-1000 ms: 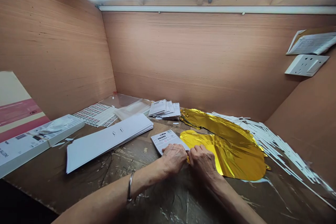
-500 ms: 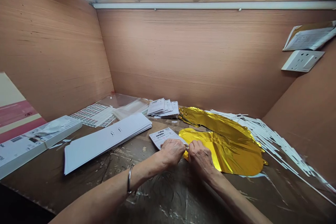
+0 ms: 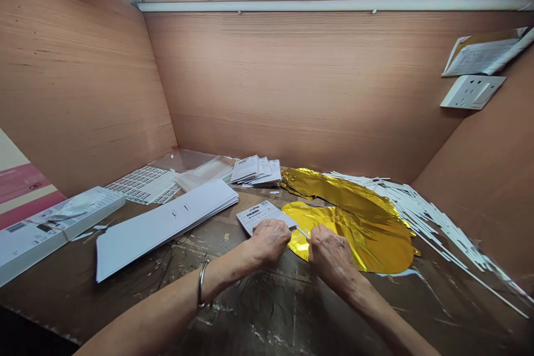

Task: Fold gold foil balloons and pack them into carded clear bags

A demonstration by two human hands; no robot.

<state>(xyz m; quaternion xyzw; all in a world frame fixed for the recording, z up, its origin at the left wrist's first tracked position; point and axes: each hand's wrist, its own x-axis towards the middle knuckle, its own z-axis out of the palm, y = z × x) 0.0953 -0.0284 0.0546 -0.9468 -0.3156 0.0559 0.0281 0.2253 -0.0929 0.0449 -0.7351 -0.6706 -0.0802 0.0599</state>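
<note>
A gold foil balloon (image 3: 367, 239) lies flat on the worn table (image 3: 258, 311), with more gold foil (image 3: 329, 189) behind it. My left hand (image 3: 269, 242) is closed at the balloon's near left edge and rests partly on a white printed card (image 3: 261, 214). My right hand (image 3: 331, 258) is closed a little to the right, over the foil. A thin white strip (image 3: 303, 232) runs between the two hands, pinched at both ends. A metal bangle (image 3: 201, 291) sits on my left wrist.
A stack of long white cards (image 3: 162, 225) lies at left, beside a sticker sheet (image 3: 139, 183) and a white box (image 3: 50, 228). Small printed cards (image 3: 256, 169) and clear bags (image 3: 204, 169) sit at the back. Several white straws (image 3: 438, 217) fan out at right. A wall socket (image 3: 471, 92) is on the right panel.
My hands have drawn apart, the right one moving right, and a thin white strip now shows stretched between them. The view has shifted slightly up and left.
</note>
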